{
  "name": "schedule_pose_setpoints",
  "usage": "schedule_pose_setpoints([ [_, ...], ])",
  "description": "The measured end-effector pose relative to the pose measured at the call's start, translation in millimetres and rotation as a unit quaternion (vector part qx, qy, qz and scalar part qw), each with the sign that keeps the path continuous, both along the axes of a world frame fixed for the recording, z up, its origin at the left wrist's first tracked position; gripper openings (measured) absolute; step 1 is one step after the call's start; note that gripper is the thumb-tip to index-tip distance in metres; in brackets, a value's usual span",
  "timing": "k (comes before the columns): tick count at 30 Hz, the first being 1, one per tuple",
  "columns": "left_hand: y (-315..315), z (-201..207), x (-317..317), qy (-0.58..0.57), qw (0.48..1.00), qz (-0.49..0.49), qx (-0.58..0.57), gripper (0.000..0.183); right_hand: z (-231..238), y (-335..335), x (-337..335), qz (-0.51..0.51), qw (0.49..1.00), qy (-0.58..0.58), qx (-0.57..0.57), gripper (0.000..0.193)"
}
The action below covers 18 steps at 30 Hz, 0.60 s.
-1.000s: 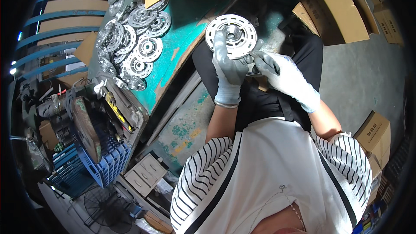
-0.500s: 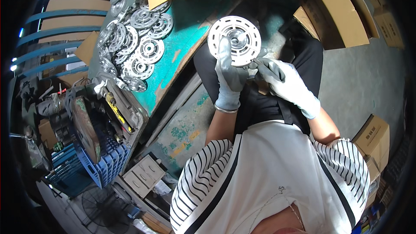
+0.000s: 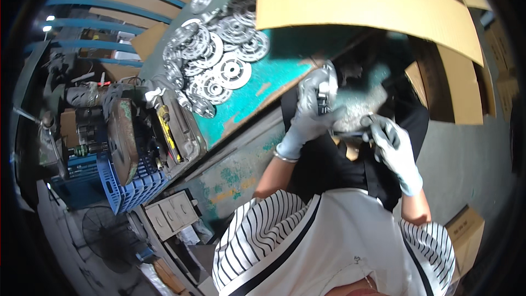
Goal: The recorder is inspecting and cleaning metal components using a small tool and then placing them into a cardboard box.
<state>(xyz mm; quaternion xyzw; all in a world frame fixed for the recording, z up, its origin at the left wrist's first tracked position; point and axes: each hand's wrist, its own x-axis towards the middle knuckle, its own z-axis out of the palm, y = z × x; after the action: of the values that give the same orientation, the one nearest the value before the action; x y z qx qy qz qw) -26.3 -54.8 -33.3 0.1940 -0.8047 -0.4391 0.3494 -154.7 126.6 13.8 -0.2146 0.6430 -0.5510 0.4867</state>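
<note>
My left hand [image 3: 311,112], in a grey-white work glove, grips a round slotted metal disc [image 3: 331,83]. The disc is tilted so that it shows nearly edge-on. Lower and to the right, my gloved right hand [image 3: 390,145] is apart from the disc. Its thumb and fingertips are pinched together near a dark edge; whatever they hold is too small to make out. A pale, speckled, blurred mass [image 3: 361,107] lies between the two hands, above my lap.
Several similar metal discs [image 3: 233,70] are piled on the green worktable [image 3: 246,112]. An open cardboard box [image 3: 361,3] stands ahead, its flap overhanging the table. At left are a rusty machine [image 3: 121,142], a yellow-handled tool [image 3: 167,126] and a blue crate [image 3: 131,193].
My left hand has turned the disc from face-on to nearly edge-on. The right hand has drawn away from its rim, down and right. The whole view has shifted.
</note>
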Motion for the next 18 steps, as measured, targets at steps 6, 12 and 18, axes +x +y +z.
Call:
schedule_pose_setpoints([
  [6,-118.5,59.5,30.1,-0.255,0.956,0.126,-0.076,0.084,44.9,-15.1,-62.0,-0.022,0.96,0.22,-0.172,0.02],
  [12,-280.2,68.0,35.4,-0.425,0.833,0.169,-0.311,0.094,122.7,-116.4,-183.9,-0.069,0.748,0.648,-0.129,0.024],
  [18,-332.7,83.2,3.2,-0.571,0.693,0.203,-0.391,0.094,89.5,-221.6,-299.2,0.106,0.703,0.651,0.266,0.047],
])
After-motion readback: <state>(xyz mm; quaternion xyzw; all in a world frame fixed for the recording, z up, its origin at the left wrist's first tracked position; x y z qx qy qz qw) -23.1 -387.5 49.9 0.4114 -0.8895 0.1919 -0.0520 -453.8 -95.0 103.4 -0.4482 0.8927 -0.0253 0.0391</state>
